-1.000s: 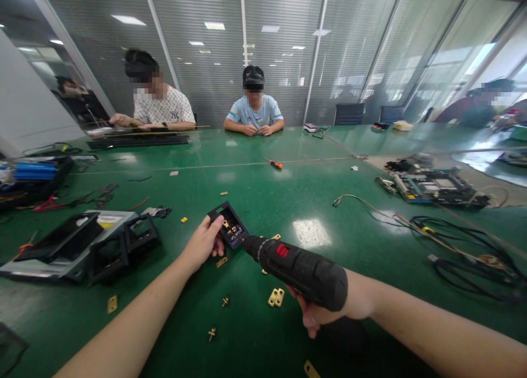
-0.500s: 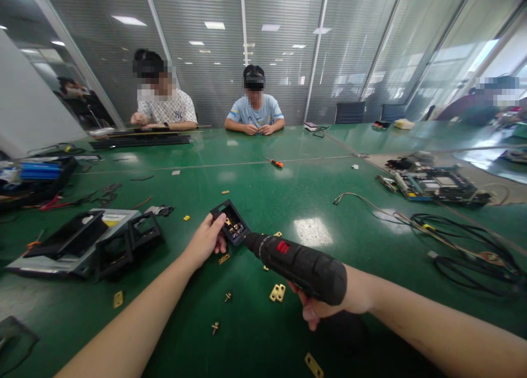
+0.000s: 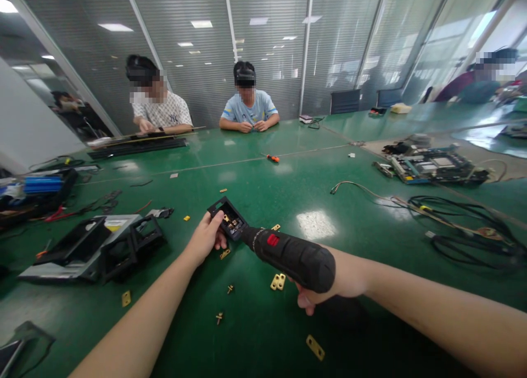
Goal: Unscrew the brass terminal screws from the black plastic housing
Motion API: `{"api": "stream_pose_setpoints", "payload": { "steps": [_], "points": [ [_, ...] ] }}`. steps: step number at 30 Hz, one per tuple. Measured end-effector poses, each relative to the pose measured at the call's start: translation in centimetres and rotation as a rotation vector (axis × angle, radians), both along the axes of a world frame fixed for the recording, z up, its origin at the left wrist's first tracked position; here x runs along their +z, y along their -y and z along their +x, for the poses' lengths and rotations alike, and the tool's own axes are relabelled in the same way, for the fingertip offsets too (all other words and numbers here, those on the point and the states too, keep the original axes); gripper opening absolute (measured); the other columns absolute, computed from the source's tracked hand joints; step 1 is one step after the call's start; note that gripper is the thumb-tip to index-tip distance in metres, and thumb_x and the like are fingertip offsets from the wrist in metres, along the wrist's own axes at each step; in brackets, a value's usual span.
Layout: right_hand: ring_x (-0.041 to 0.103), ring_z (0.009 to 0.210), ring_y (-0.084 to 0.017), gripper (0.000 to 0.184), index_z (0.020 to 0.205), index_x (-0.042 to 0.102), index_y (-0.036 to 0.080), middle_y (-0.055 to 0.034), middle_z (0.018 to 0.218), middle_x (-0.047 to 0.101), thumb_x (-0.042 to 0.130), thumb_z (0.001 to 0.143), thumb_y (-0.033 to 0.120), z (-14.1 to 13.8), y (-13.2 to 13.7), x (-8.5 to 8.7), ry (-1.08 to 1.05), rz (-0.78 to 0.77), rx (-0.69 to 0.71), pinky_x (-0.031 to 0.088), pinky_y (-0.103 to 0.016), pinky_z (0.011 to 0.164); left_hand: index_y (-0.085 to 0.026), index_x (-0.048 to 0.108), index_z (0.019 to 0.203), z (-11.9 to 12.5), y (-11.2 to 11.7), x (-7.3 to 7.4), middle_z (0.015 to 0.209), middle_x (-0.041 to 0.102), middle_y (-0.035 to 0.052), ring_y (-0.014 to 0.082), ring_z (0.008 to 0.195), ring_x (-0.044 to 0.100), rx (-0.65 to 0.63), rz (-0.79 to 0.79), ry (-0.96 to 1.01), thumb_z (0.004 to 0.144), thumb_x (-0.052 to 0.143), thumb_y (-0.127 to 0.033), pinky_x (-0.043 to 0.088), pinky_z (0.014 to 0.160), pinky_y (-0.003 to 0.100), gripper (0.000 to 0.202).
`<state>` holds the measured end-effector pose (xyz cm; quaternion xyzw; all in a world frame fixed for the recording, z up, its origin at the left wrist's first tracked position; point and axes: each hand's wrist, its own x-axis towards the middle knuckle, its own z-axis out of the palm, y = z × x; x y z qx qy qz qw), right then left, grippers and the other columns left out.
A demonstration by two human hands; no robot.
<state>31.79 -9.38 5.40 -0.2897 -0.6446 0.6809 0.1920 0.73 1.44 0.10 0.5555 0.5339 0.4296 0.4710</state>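
My left hand [image 3: 208, 234] grips a small black open box [image 3: 236, 212] at its near left side, thumb over the rim. Brass-coloured pieces [image 3: 231, 223] lie inside the box. In my right hand [image 3: 307, 301] is a black cordless drill [image 3: 296, 257] with a red switch on top; the fingers close around its handle, mostly hidden beneath the body. Its chuck end reaches the box's near right edge, but I cannot tell what the bit touches. A brass plate [image 3: 224, 254] lies just below my left fingers. A pair of brass plates [image 3: 278, 282] sits under the drill.
Small screws [image 3: 230, 289] and a brass plate [image 3: 315, 347] lie nearer me. Black frames [image 3: 119, 252] are at left, coiled cables [image 3: 444, 230] and a circuit board [image 3: 436, 167] at right. An orange screwdriver [image 3: 272, 158] lies beyond. Two people [image 3: 250, 112] sit across the green table.
The drill has shifted slightly left and up, its chuck now closer against the box. The box is still in my left hand. The whole view has tilted a little.
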Motion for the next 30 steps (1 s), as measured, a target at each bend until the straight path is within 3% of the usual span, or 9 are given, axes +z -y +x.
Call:
{"api": "stream_pose_setpoints", "payload": {
  "steps": [6, 21, 30],
  "points": [
    [0.072, 0.062, -0.016, 0.078, 0.141, 0.059, 0.011, 0.0022, 0.069, 0.068, 0.09, 0.071, 0.025, 0.12, -0.17, 0.19, -0.025, -0.12, 0.04, 0.057, -0.026, 0.062, -0.024, 0.045, 0.098, -0.25, -0.33, -0.44, 0.057, 0.067, -0.0028, 0.0151, 0.037, 0.059, 0.003, -0.001, -0.019, 0.087, 0.059, -0.073, 0.036, 0.032, 0.019, 0.052],
    [0.072, 0.061, -0.015, 0.065, 0.126, 0.065, 0.014, 0.0022, 0.073, 0.069, 0.093, 0.071, 0.034, 0.18, -0.61, -0.32, -0.083, -0.123, 0.066, 0.058, -0.026, 0.061, -0.024, 0.046, 0.099, -0.21, -0.17, -0.2, 0.053, 0.065, -0.0037, 0.0148, 0.038, 0.059, 0.009, -0.007, -0.017, 0.089, 0.06, -0.071, 0.038, 0.034, 0.018, 0.05],
    [0.071, 0.062, -0.015, 0.072, 0.131, 0.064, 0.014, 0.0003, 0.079, 0.068, 0.095, 0.068, 0.027, 0.31, -0.54, 0.13, -0.079, -0.117, 0.012, 0.057, -0.025, 0.058, -0.024, 0.046, 0.099, -0.12, -0.15, -0.14, 0.053, 0.063, -0.0046, 0.0151, 0.038, 0.06, 0.008, -0.001, -0.003, 0.088, 0.062, -0.07, 0.038, 0.034, 0.019, 0.05]
  ]
}}
